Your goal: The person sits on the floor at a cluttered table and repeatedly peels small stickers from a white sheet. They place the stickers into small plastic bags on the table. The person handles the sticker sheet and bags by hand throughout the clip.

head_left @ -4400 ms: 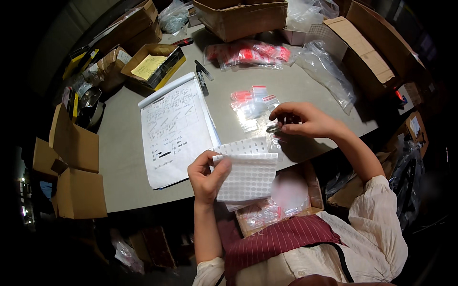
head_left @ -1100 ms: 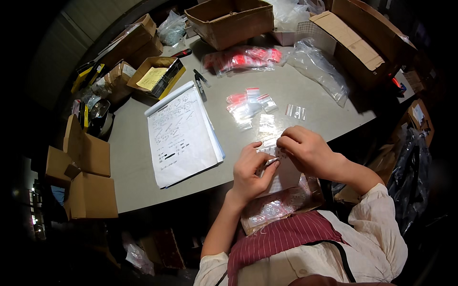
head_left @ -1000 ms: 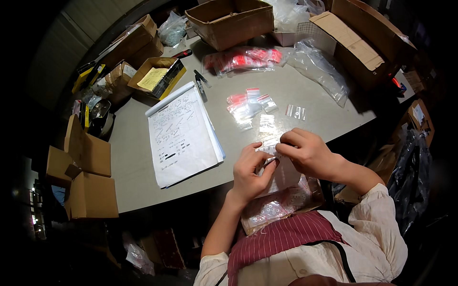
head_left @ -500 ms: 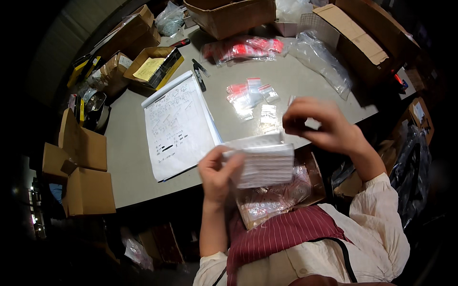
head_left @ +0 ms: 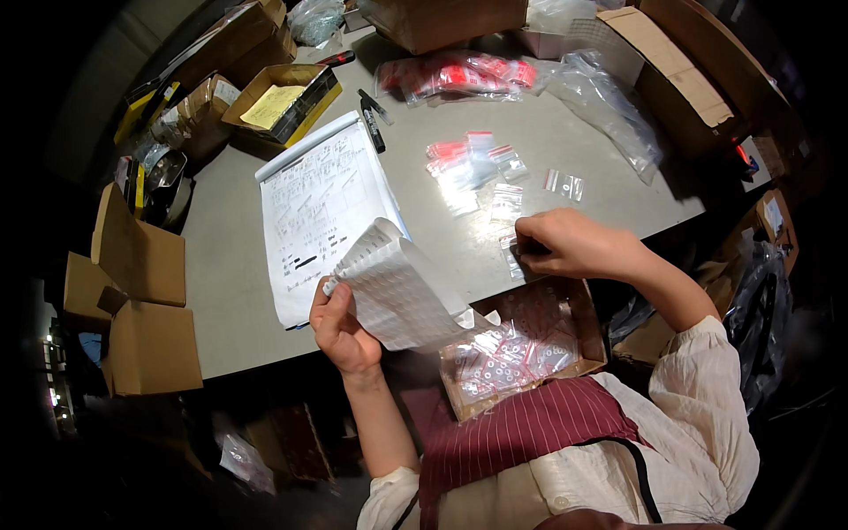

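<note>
My left hand pinches the edge of a curling white sheet of small stickers, which hangs over the near table edge beside an open notepad. With fingers closed, my right hand is on a small clear zip bag near that edge; its fingertips are partly hidden. Two more small zip bags lie beyond, a filled bag and a flat bag. Left of them is a loose pile of red-topped zip bags. Against my lap, a cardboard box holds several bags of small white rings.
Black markers lie by the notepad. At the back are red-printed plastic packs, a large clear plastic bag and cardboard boxes. An open carton stands at the left edge, with a black-and-yellow box farther back.
My left hand has moved left with the sticker sheet, which now hangs tilted and curled. My right hand has come down onto a small zip bag; another bag now shows beyond it.
</note>
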`<state>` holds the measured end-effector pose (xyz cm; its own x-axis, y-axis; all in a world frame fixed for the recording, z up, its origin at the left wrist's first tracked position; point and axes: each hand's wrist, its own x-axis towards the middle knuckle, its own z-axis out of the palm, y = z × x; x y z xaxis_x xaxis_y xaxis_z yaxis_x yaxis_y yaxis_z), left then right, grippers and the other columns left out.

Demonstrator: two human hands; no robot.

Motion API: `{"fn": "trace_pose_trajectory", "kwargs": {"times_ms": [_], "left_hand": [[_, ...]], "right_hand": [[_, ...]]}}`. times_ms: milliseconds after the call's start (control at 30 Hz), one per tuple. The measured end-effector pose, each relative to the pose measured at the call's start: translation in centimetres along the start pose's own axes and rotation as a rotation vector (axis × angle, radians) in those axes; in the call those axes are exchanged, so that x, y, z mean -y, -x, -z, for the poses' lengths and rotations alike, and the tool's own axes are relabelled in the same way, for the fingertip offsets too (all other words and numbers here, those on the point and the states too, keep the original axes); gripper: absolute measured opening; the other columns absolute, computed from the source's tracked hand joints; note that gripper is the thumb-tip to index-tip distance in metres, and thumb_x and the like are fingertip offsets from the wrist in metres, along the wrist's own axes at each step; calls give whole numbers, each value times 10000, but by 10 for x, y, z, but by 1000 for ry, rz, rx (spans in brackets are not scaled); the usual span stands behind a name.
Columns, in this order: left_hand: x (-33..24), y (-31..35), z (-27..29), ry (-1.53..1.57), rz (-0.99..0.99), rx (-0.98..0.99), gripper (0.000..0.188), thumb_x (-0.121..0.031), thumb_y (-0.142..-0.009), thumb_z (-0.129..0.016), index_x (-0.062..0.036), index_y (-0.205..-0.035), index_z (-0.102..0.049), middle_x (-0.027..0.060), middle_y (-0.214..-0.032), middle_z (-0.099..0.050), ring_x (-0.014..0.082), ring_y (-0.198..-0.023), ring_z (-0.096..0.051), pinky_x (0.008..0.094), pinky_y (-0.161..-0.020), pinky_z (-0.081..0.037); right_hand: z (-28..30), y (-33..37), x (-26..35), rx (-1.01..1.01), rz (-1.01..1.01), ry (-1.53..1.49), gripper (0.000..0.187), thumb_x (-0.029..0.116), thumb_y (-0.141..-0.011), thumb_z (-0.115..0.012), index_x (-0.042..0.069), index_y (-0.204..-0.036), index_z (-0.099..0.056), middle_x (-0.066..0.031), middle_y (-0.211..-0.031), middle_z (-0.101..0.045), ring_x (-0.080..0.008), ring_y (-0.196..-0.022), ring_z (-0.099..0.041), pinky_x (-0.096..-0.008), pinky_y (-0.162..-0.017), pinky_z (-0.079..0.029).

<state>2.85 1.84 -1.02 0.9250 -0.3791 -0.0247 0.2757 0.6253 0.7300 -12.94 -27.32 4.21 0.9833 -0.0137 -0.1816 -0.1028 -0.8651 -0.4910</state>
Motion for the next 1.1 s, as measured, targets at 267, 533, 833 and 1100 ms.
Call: {"fn": "trace_pose_trajectory", "kwargs": {"times_ms": [267, 533, 833, 1100], "left_hand": [[2, -4, 7, -25, -20, 20, 127, -53, -903, -670, 2, -1017, -679, 64, -1005, -706, 152, -950, -633, 285, -923, -470], [2, -4, 1, -51, -55, -23, 103, -50, -900, -673, 0, -989, -674, 33, -924, -680, 115, -865, -592, 253, -866, -442], [3, -3, 1, -78, -69, -47, 119, -39, -897, -682, 2, -1008, -678, 28, -913, -674, 101, -848, -577, 233, -858, -423], [5, -3, 8, -57, -53, 26, 109, -26, -895, -689, 1, -997, -665, 56, -946, -694, 124, -876, -608, 250, -880, -445]], "right_hand": [[27, -20, -17, -54, -79, -199, 322, 267, -863, -783, -16, -942, -651, -172, -803, -675, -320, -750, -660, -416, -705, -507], [26, -46, -33, -133, 1, -309, 258, 139, -845, -694, -13, -1026, -590, -180, -862, -655, -299, -781, -646, -419, -716, -504], [2, -43, -21, -271, 8, 175, 254, 118, -867, -735, -11, -1018, -578, -211, -950, -672, -412, -862, -642, -442, -741, -510], [65, -30, -66, -200, 13, -254, 285, 80, -845, -752, -2, -1063, -588, -116, -907, -632, -240, -853, -624, -367, -789, -518]]}}
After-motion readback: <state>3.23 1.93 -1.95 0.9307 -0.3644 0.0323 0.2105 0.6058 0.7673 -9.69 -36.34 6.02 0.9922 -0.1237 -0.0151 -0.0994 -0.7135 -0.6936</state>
